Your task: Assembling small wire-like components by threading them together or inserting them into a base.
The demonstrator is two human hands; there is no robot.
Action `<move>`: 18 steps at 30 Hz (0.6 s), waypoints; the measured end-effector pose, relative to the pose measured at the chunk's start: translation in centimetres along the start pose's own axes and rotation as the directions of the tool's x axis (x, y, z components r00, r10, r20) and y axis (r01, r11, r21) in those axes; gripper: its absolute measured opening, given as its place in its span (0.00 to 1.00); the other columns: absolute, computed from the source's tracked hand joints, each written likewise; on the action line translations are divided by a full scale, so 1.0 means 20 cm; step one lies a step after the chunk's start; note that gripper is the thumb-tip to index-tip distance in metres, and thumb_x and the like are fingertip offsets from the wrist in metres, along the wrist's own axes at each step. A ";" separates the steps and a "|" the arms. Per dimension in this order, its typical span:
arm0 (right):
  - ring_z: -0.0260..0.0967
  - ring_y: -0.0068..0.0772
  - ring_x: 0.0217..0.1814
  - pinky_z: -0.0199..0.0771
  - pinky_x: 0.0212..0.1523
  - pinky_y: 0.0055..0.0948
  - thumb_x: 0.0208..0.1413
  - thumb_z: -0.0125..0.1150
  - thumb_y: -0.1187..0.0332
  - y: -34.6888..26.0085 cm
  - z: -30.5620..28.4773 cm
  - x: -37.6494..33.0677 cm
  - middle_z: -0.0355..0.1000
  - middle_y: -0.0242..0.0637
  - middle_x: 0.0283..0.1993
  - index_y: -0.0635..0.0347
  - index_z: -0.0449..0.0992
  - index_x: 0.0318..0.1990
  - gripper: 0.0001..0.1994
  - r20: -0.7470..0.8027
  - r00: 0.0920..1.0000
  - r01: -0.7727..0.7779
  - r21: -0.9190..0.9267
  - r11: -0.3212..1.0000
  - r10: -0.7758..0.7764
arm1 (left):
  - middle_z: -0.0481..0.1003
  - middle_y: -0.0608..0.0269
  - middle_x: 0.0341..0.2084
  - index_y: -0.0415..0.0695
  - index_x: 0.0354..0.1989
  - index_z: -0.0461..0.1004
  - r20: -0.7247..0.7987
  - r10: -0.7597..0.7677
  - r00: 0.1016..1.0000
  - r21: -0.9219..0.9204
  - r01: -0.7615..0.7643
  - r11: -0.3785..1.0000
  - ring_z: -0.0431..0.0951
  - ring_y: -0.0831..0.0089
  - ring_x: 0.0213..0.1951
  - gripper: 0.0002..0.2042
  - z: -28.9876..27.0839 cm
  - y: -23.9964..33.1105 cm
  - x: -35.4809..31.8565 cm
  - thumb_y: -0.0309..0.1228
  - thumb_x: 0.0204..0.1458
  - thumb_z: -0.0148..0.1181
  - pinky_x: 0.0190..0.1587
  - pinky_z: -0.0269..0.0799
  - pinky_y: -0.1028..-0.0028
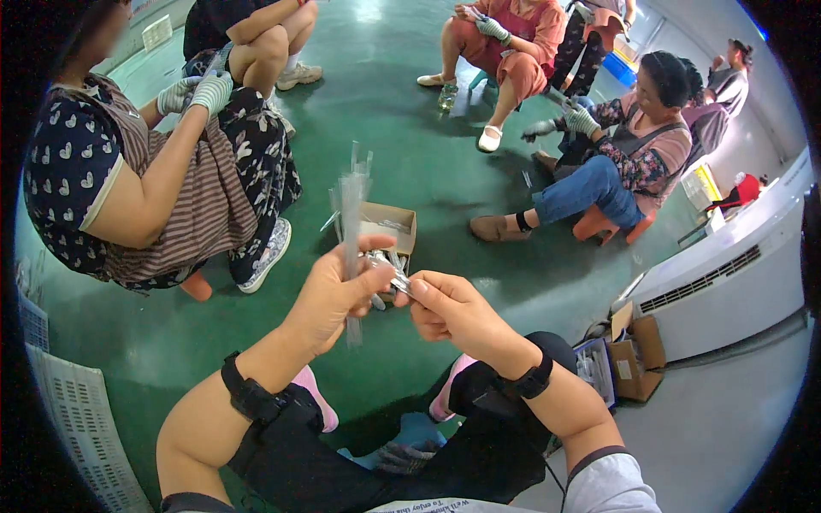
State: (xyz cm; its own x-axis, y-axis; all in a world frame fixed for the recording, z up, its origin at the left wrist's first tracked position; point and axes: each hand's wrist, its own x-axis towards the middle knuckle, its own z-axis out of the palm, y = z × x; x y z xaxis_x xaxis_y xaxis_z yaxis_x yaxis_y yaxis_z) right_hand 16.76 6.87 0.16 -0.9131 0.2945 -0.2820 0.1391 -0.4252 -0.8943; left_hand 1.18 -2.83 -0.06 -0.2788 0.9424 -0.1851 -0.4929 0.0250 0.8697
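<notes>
A: What's in your hands?

B: Your left hand (329, 295) is clamped on a bunch of thin clear plastic sleeves (351, 214), which stand upright and fan out above your fist. One sleeve end pokes out below the fist too.

A: And the other?

B: Your right hand (449, 308) pinches a small shiny metal piece (395, 279) between thumb and fingertips. The piece sits right at the sleeves, its far end touching your left fingers. Can't tell exactly what it is, too small.

A: So where's all that relative to the box?

B: The small open brown cardboard box (395, 224) lies on the green floor (428, 162). The sleeves and metal piece are held just in front of it, nearer you, partly covering its near edge. More silvery pieces show inside the box.

A: Beyond the box?

B: Left of it sits a person in a striped apron (184, 184) and heart-print top, with grey work gloves (198, 91), on a low seat. Right of it, a person in blue jeans (590, 184) on a low orange stool (599, 227), gloved as well. Behind the box, farther off, a person in pink clothes (513, 43).

A: Anything closer to you?

B: Black straps on both your wrists, pink shoes (312, 393) below your arms. A second brown carton (637, 355) sits well right of the box, by a white cabinet (727, 274).
</notes>
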 end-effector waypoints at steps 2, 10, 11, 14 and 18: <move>0.40 0.13 0.18 0.42 0.18 0.17 0.62 0.41 0.58 0.00 0.00 0.00 0.48 0.20 0.19 0.60 0.67 0.35 0.14 0.016 1.000 0.012 0.082 0.997 -0.013 | 0.70 0.72 0.20 0.44 0.40 0.72 0.098 -0.038 0.994 -0.037 0.042 0.998 0.58 0.89 0.16 0.10 0.02 0.00 -0.01 0.29 0.48 0.59 0.17 0.49 0.87; 0.42 0.13 0.18 0.44 0.17 0.17 0.62 0.41 0.58 -0.02 0.02 -0.01 0.49 0.20 0.19 0.61 0.67 0.33 0.15 -0.029 0.999 0.043 -0.008 0.999 -0.043 | 0.70 0.71 0.20 0.43 0.35 0.72 0.055 0.021 0.998 0.066 -0.025 0.998 0.57 0.89 0.15 0.07 0.00 -0.03 0.00 0.32 0.50 0.57 0.17 0.48 0.86; 0.42 0.13 0.18 0.44 0.17 0.17 0.62 0.41 0.58 -0.02 0.02 -0.02 0.49 0.20 0.19 0.61 0.67 0.33 0.15 -0.033 0.999 0.044 -0.008 0.999 -0.044 | 0.70 0.71 0.20 0.43 0.35 0.72 -0.016 0.055 0.998 0.041 -0.055 0.998 0.57 0.89 0.15 0.07 0.01 -0.03 0.00 0.32 0.51 0.57 0.16 0.48 0.86; 0.43 0.13 0.18 0.44 0.17 0.17 0.62 0.41 0.59 -0.01 0.02 -0.02 0.50 0.21 0.19 0.62 0.68 0.34 0.15 -0.102 0.981 0.138 -0.208 0.968 -0.162 | 0.70 0.71 0.20 0.42 0.35 0.71 -0.025 0.064 0.998 0.014 -0.064 0.998 0.56 0.89 0.14 0.08 0.01 -0.03 0.01 0.33 0.52 0.56 0.16 0.48 0.86; 0.45 0.13 0.18 0.47 0.18 0.16 0.62 0.41 0.60 -0.01 0.00 -0.03 0.51 0.21 0.19 0.63 0.68 0.36 0.15 -0.036 0.997 0.070 -0.103 0.992 -0.074 | 0.70 0.71 0.21 0.42 0.36 0.71 -0.004 0.032 0.999 -0.030 -0.032 0.999 0.55 0.89 0.14 0.08 0.02 -0.04 -0.01 0.33 0.52 0.56 0.16 0.48 0.86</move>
State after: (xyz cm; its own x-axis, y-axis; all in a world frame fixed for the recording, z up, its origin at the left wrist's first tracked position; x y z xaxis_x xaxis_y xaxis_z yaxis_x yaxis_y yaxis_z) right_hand 17.39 6.86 0.59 -0.9066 0.3558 -0.2269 0.1130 -0.3134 -0.9429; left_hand 1.93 -2.83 -0.45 -0.2973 0.9414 -0.1590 -0.5084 -0.0151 0.8610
